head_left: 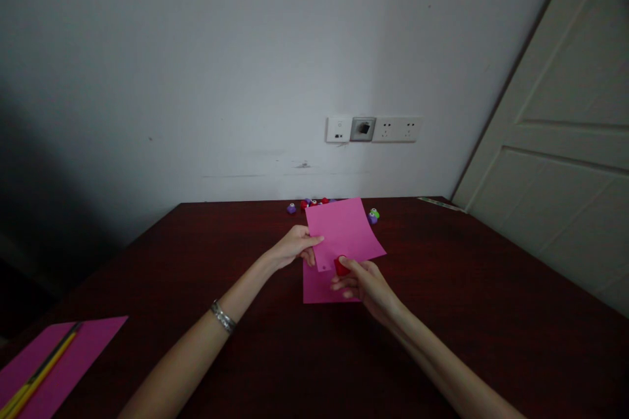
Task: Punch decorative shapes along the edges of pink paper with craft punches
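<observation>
My left hand (299, 245) pinches the left edge of a pink sheet of paper (344, 229), thumb on top, holding it raised and tilted over the table. My right hand (366, 285) grips a small red paper punch (341, 266) at the sheet's lower edge, its thumb on top of the punch. A small dark shape, which looks like a punched hole, shows near the sheet's lower left corner. Beneath lies another pink sheet (314, 291), partly covered by the raised one and by my right hand.
Several small red and purple punches, including a purple one (291, 208), sit along the table's back edge; a green one (374, 213) is at right. Front left, yellow-and-black pencils (44, 366) lie on pink paper (95, 340). Wall sockets (393, 129) are above the dark table (466, 294).
</observation>
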### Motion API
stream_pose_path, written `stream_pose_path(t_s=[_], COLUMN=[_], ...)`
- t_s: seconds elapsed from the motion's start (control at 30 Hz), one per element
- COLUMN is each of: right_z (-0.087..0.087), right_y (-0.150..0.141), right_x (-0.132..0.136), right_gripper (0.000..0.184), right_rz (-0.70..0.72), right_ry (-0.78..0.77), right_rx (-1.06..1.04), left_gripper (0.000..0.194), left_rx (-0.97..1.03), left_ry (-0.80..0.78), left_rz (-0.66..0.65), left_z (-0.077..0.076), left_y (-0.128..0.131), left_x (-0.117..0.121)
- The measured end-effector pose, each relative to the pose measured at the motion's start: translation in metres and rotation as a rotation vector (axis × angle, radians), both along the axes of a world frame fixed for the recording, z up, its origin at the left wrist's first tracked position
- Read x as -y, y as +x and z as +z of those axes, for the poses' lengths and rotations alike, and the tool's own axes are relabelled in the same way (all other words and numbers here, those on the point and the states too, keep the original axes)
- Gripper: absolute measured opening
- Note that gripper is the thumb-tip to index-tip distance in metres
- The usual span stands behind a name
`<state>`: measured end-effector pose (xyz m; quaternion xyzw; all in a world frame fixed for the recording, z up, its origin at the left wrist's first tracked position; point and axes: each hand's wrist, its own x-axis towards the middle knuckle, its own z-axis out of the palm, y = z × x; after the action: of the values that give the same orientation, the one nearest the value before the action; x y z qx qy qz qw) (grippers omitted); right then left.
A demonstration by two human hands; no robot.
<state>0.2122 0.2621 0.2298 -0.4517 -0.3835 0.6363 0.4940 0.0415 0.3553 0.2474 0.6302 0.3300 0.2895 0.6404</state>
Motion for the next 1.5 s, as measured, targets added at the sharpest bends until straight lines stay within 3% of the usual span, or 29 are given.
stream_pose_path(t_s=[0.7, 1.5], right_z=[0.0029, 0.0015], right_y=[0.0, -0.0035], right_x=[0.0024, 0.0024], right_gripper=[0.033, 0.027], right_rz=[0.011, -0.067], right_ry=[0.0, -0.001], right_rx=[-0.007, -0.057], left_gripper=[0.028, 0.026], left_rx=[0.016, 0.019], left_ry=[-0.02, -0.051], left_rz=[-0.001, -0.003], left_z=[-0.0001, -0.0031], left_y=[0.0014, 0.0028], left_x=[-0.0004, -0.0006])
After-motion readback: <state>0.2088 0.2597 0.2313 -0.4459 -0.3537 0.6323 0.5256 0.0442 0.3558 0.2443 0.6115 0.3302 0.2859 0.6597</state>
